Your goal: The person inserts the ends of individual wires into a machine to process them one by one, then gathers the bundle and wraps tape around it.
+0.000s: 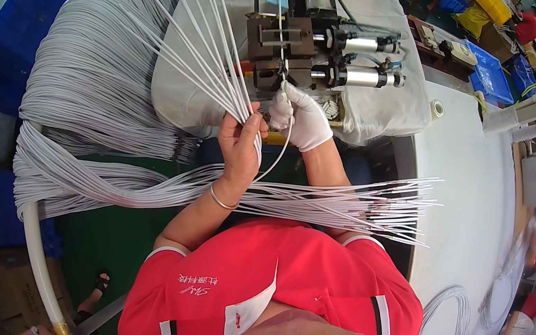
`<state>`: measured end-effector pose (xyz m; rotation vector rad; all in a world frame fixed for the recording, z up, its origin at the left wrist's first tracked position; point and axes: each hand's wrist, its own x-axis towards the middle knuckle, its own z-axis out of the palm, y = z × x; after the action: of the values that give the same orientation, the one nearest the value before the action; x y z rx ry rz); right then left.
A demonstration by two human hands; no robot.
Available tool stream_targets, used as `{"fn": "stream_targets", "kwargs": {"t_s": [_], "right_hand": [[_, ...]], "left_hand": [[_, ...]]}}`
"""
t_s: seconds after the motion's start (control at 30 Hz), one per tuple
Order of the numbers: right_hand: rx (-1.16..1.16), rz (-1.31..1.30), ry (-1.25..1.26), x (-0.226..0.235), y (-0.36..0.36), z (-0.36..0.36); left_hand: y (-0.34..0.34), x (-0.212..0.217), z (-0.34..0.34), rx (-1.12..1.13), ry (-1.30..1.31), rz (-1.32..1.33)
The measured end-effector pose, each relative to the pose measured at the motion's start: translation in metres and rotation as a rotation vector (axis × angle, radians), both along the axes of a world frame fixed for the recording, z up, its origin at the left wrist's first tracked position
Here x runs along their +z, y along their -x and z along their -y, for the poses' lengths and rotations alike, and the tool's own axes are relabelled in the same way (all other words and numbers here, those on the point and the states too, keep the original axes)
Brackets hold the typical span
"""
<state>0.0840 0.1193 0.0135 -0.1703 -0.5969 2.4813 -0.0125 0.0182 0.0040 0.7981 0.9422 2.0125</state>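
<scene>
My bare left hand [241, 144] is closed around a fanned-out bunch of thin white cables [217, 65], whose free ends spread up and to the left. My right hand [305, 119], in a white glove, pinches a single white cable [282, 152] at the front of a dark metal clamping fixture [279, 46]. That cable curves down from the glove toward the lower bundle. Its tip is hidden at the fixture. Two silver air cylinders [366, 78] sit on the fixture's right side.
A thick mass of grey-white cables [103, 36] hangs at the left over a pale pipe rack [36, 257]. Another cable bundle [318, 203] lies across my forearms. A white table [463, 219] stands at the right with coiled cable [447, 319] and a tape roll [437, 109].
</scene>
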Motion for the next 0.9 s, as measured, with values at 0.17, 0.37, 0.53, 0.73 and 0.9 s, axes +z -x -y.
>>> {"fn": "stream_targets", "kwargs": {"t_s": [0.17, 0.37, 0.53, 0.73, 0.9], "right_hand": [[-0.093, 0.211, 0.065, 0.005, 0.005, 0.008], [0.207, -0.384, -0.113, 0.004, -0.030, 0.012], [-0.486, 0.517, -0.681, 0.035, 0.008, 0.035], [-0.473, 0.603, -0.412, 0.018, 0.003, 0.027], [-0.341, 0.310, -0.049, 0.002, 0.000, 0.019]], "left_hand": [[0.003, 0.001, 0.006, 0.033, 0.025, 0.078], [-0.003, -0.009, -0.007, -0.031, 0.076, 0.135], [0.001, -0.015, 0.006, -0.035, 0.055, 0.110], [-0.002, -0.016, 0.002, 0.026, 0.146, 0.011], [0.003, -0.003, 0.003, -0.002, -0.015, 0.066]]}}
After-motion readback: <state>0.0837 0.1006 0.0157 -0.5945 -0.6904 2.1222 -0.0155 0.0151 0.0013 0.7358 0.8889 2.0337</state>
